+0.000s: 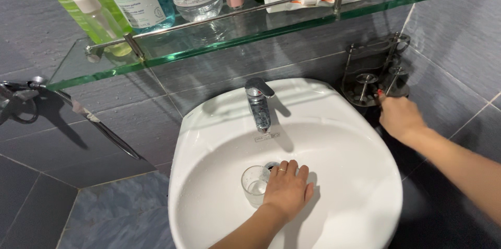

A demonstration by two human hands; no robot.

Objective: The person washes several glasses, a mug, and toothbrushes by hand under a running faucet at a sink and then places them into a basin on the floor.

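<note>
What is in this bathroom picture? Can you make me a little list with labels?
place: white sink on a grey tiled wall
left hand: flat in the basin, fingers beside a clear glass
right hand: reaching to the metal wall rack, something small and red at the fingertips
tap: chrome, no water visible
drain: partly hidden by the left hand
glass shelf: above the sink, holding bottles and a tube
</note>
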